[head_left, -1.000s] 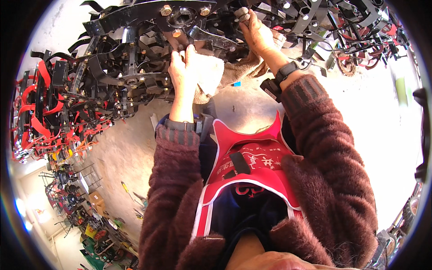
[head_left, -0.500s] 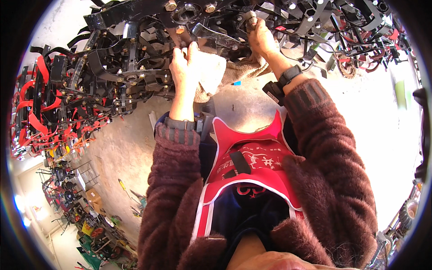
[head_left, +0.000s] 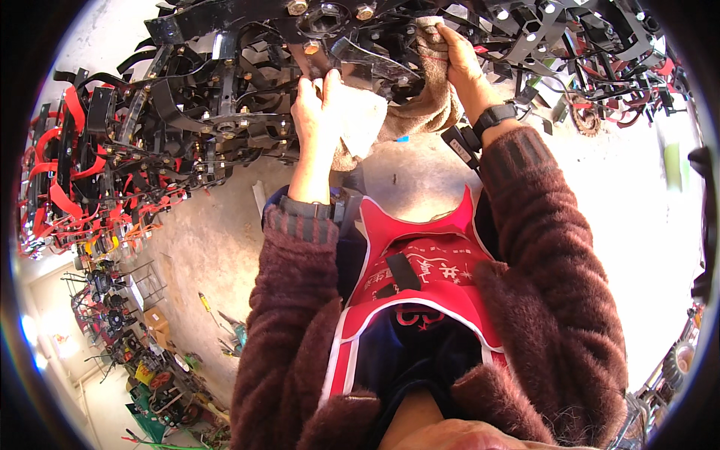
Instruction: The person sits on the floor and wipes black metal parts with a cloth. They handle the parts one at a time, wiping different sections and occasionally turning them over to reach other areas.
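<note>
A brown-grey rag is stretched between my two hands below a black metal assembly of curved tiller blades. My left hand is closed on the rag's left part, its fingertips up against a black metal bar. Strong light bleaches this end of the rag almost white. Farther right and a bit higher, my right hand grips the other end, the rag's top edge bunched at the fingertips. A large hex nut and several brass-coloured bolts sit on the bar above my hands.
Red curved blades are piled at the far left. More black blades and a toothed sprocket lie at the right. A cardboard box and a yellow-handled tool are on the concrete floor at left.
My right hand has moved right and slightly up, drawing its end of the rag higher, so more cloth shows. My left hand stays near the bar; the whole view has shifted slightly.
</note>
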Demonstrator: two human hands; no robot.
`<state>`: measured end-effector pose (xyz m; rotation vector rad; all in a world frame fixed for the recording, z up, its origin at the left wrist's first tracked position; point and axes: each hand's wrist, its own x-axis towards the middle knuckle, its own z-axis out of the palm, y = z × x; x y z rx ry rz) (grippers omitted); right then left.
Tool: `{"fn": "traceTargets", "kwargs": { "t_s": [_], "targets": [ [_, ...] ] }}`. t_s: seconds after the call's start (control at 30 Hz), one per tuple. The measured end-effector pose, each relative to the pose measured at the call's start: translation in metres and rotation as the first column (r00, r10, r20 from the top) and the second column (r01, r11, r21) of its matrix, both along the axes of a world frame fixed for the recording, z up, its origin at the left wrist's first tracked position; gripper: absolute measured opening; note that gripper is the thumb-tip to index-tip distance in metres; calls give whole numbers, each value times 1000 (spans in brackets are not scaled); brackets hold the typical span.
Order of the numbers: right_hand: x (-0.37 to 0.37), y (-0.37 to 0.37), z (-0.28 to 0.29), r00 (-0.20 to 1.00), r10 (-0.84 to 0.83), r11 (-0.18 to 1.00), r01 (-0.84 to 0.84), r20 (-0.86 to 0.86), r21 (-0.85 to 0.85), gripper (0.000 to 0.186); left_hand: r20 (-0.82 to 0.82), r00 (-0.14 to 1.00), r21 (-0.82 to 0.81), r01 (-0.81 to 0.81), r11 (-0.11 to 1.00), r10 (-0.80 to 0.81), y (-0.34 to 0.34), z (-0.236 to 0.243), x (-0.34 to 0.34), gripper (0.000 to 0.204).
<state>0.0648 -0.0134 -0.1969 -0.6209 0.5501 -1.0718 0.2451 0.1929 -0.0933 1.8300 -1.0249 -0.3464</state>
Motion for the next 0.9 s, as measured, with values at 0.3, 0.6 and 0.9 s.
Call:
{"fn": "traceTargets", "kwargs": {
  "t_s": [0.3, 0.6, 0.9],
  "targets": [
    [9, -10, -10, 998, -63, 988, 62, 0, 144, 24, 35, 999, 22, 5, 1000, -6, 1, 4, 0, 39],
    [-1, -11, -26, 876, -133, 983, 177, -463, 54, 37, 54, 999, 19, -3, 1000, 2, 1, 7, -2, 38],
    [-35, -8, 5, 298, -469, 866, -31, -831, -500, 36, 37, 999, 29, -7, 1000, 6, 2, 10, -4, 39]
  ]
}}
